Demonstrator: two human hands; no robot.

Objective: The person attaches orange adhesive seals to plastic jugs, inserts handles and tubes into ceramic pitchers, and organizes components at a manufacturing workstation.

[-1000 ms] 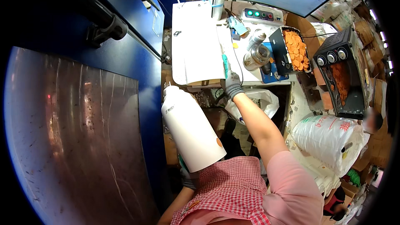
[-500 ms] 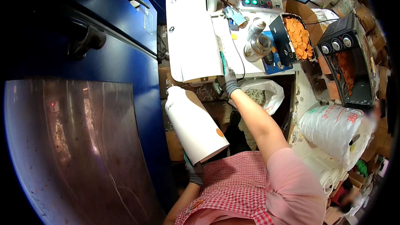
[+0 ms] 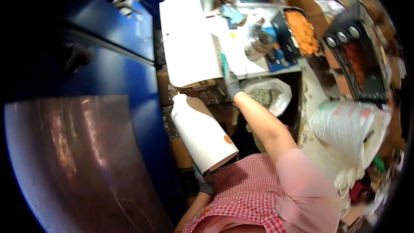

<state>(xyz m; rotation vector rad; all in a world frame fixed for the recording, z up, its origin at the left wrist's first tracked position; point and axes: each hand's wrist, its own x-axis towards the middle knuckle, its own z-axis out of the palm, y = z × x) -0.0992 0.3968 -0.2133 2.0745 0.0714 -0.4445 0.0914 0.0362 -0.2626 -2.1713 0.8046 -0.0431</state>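
Observation:
My left hand [image 3: 205,182], in a grey and green work glove, holds the lower edge of a white bottle-shaped plastic shell [image 3: 199,127]. The shell lies tilted before me, its narrow neck pointing away and its wide end toward my apron. An orange disc [image 3: 227,139] shows near that wide end. My gloved right hand [image 3: 229,80] is reached forward, closed at the near right edge of a second large white curved piece [image 3: 189,39] on the bench. Its fingertips are partly hidden and blurred.
Right of that piece stand a metal-and-clear canister [image 3: 258,45] and a box of orange discs [image 3: 304,34]. Below the bench edge sits a plastic bag of shreds [image 3: 276,97]. A blue machine [image 3: 116,71] with a metal panel [image 3: 77,146] fills the left. An oven [image 3: 355,56] and wrapped roll [image 3: 345,125] are at right.
The view has shifted and blurred: bench, white piece and right hand appear slightly farther left, the metal panel lower. Both hands keep the same places on the two white pieces.

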